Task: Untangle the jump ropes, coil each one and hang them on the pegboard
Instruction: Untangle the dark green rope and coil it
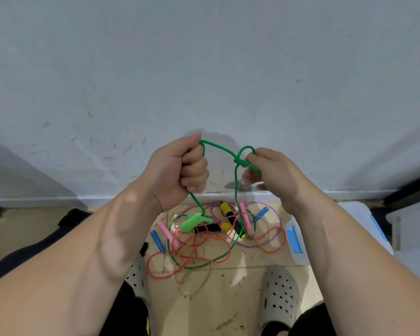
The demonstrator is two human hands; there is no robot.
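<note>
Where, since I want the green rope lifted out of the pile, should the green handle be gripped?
Probably round its thick middle, from above: the green handle lies flat on top of the tangle, its rounded lower-left end clear, cord leaving the other end.

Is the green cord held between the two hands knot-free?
No, a tight knot sits in the thin green cord beside the right hand, which pinches it, while the left hand grips the cord farther along.

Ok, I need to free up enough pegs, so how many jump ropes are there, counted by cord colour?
green rope: 1
purple rope: 1
orange rope: 1
tan rope: 1
Total: 4
</note>
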